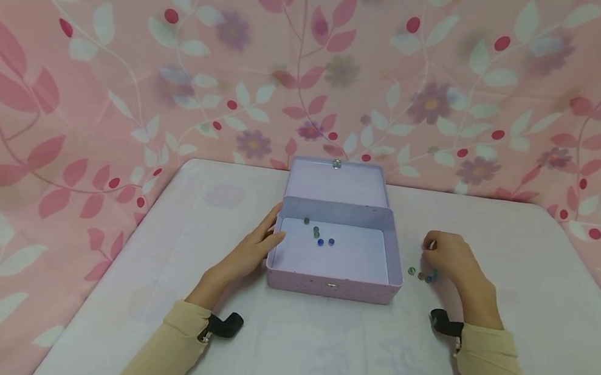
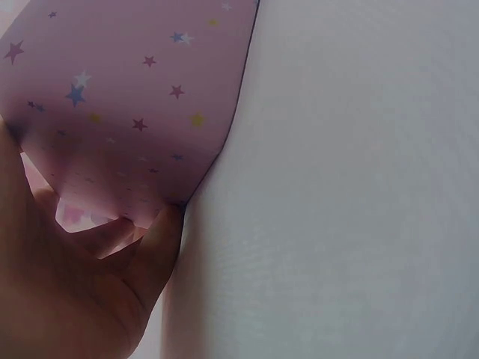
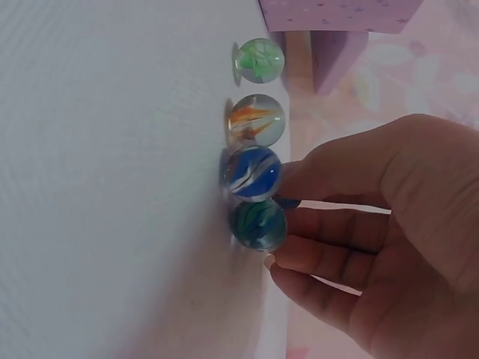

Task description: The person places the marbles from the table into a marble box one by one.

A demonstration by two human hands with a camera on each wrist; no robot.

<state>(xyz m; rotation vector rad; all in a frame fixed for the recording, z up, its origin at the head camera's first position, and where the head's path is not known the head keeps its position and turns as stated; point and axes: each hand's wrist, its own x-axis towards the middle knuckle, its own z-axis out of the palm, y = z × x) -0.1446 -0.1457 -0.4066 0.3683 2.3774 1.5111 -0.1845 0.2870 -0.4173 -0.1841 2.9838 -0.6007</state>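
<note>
A pink metal box (image 1: 333,287) with a star print and a pale lilac inside stands on the table, its lid (image 1: 338,182) thrown back. Inside lie several glass marbles (image 1: 320,243), some green, some blue. My left hand (image 1: 249,252) grips the box's left wall, thumb over the rim and fingers along the outside. To the right of the box, my right hand (image 1: 453,255) pinches a dark blue marble (image 3: 287,203), mostly hidden between thumb and fingers. Beside those fingertips sit a green marble (image 3: 260,60), an orange-streaked marble (image 3: 256,120), a blue marble (image 3: 253,173) and a teal marble (image 3: 259,224).
A white cloth with faint prints covers the table (image 1: 283,351). Behind it hangs a pink floral curtain (image 1: 312,79). Small metal clasp parts (image 1: 337,164) sit on the lid's edge and the box front. Black wrist cameras (image 1: 227,325) stick out from both sleeves.
</note>
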